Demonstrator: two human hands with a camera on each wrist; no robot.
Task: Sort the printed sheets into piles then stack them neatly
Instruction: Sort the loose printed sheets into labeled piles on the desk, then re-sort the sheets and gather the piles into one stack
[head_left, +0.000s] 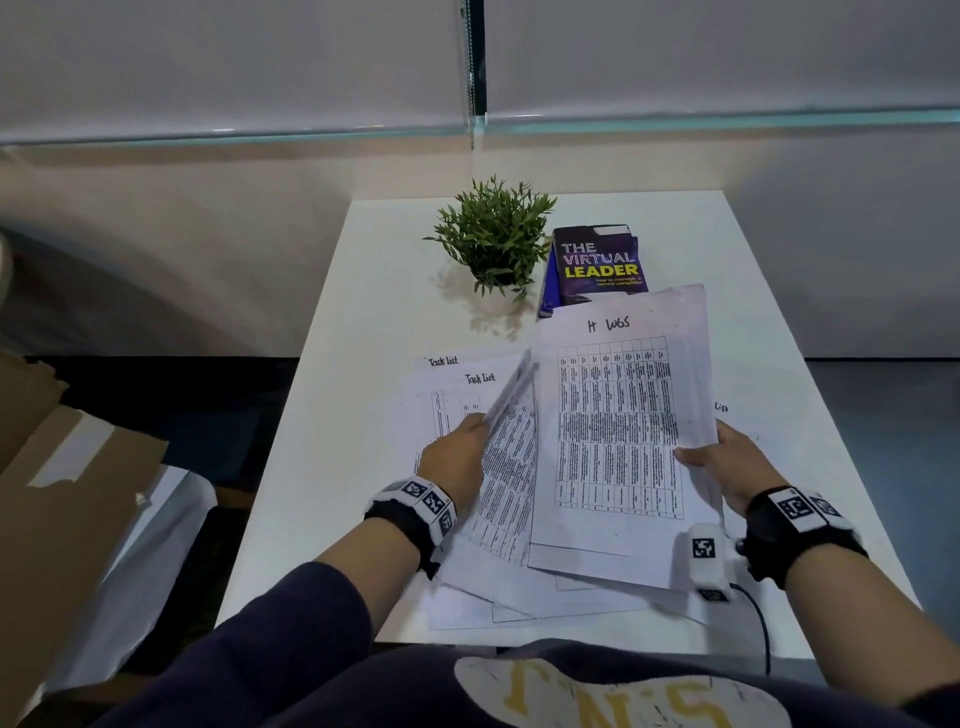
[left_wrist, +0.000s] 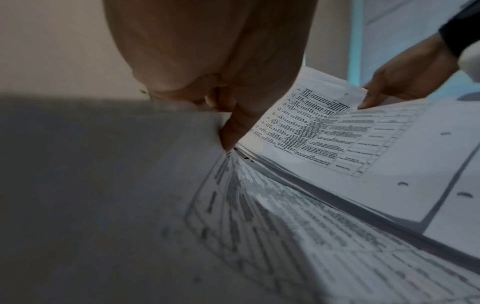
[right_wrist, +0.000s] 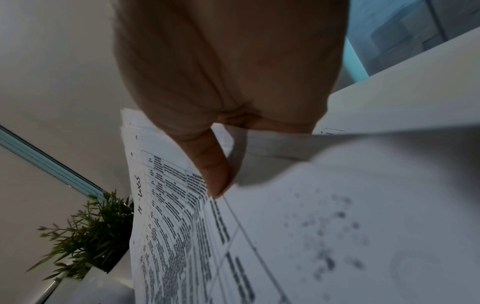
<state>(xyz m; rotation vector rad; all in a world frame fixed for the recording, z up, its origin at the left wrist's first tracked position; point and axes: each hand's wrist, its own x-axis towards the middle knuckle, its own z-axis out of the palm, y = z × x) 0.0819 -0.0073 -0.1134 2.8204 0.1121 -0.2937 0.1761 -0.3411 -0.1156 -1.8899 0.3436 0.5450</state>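
Note:
Printed sheets with tables lie fanned on the white table (head_left: 358, 374). My left hand (head_left: 457, 452) pinches one printed sheet (head_left: 511, 483) by its left edge and lifts it, so it curls up on edge; the left wrist view shows the thumb (left_wrist: 233, 127) pressed on that paper. My right hand (head_left: 727, 462) grips a bundle of sheets (head_left: 618, 415) with a handwritten heading by its right edge, thumb (right_wrist: 213, 170) on top. Two sheets headed "Task List" (head_left: 467, 382) lie flat at the left. More sheets (head_left: 545, 597) lie below, reaching the front edge.
A small potted plant (head_left: 493, 239) and a dark book (head_left: 597, 265) stand at the back of the table. A white tagged device (head_left: 704, 558) with a black cable sits near the front right. An open cardboard box (head_left: 62, 493) lies on the floor at the left.

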